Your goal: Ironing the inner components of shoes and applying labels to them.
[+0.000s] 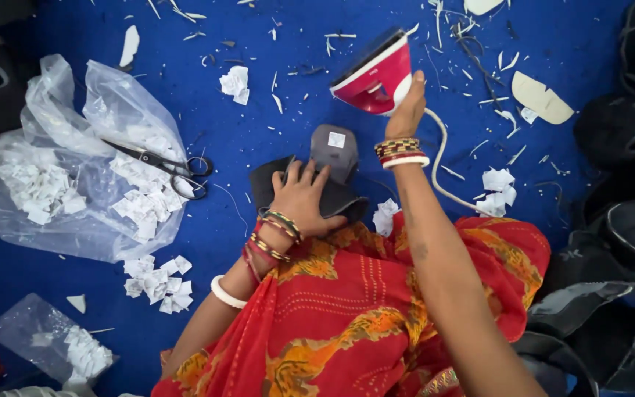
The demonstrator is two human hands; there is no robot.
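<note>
Head view: right hand is gripping the handle of a red-and-white electric iron, lifting it tilted clear of the cloth, seemingly to spare it the heat. Left hand is lying open, fingers spread, pressing dark grey fabric pieces flat on the blue floor. Scissors are resting on a clear plastic bag of white paper labels, near the left hand.

Red and orange patterned sari, with stacked bangles on both wrists: red, gold, white.
</note>
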